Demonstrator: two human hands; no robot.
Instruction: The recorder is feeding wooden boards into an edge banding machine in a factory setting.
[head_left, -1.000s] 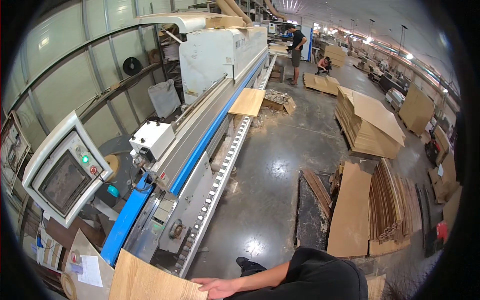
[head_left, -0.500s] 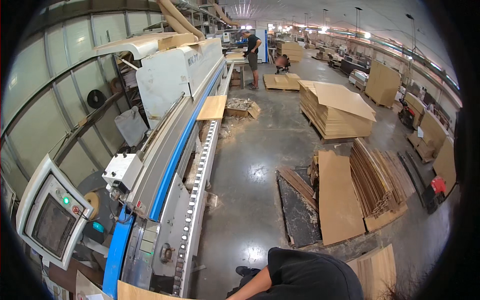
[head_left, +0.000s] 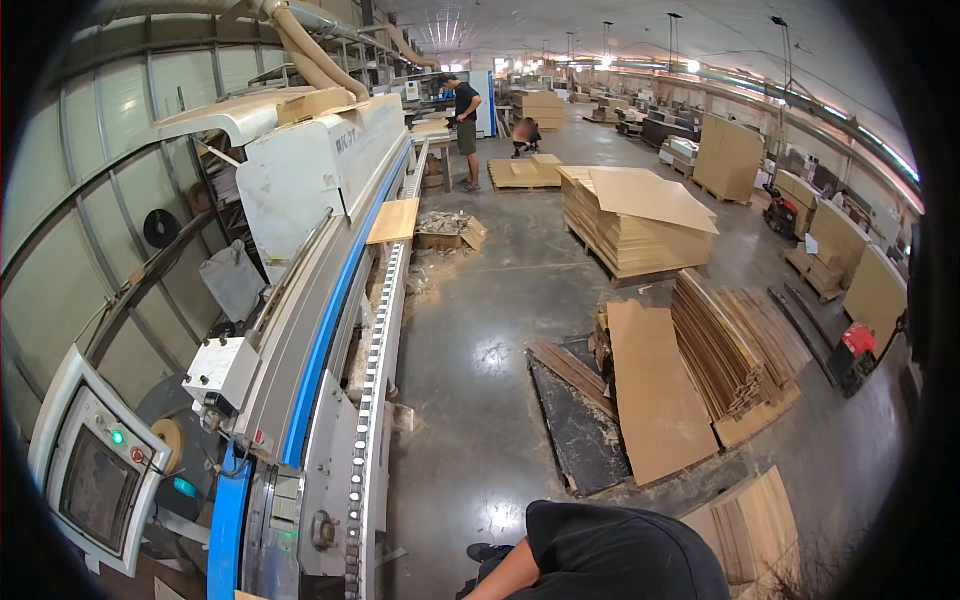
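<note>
Neither of my hands shows; both are beyond the picture's lower edge. My right arm (head_left: 512, 572), in a short black sleeve (head_left: 620, 548), reaches down and left out of view. The corner of a light wood panel (head_left: 246, 596) just peeks in at the bottom edge, by the near end of a long white and blue woodworking machine (head_left: 375, 150). Farther along, another light wood panel (head_left: 394, 221) lies flat on the machine, partly over its roller rail (head_left: 373, 370). What my hands touch is hidden.
A control panel (head_left: 98, 480) with a lit green button stands at the left. Right of the aisle are stacked boards (head_left: 640, 225), a brown sheet (head_left: 655, 395), upright strips (head_left: 715, 350) and a red pallet jack (head_left: 858, 340). Two other people (head_left: 466, 130) are at the far end.
The view has shifted, so most of the scene sits farther left and slightly higher. The near wood panel has almost left the lower edge. The far panel appears still on the machine.
</note>
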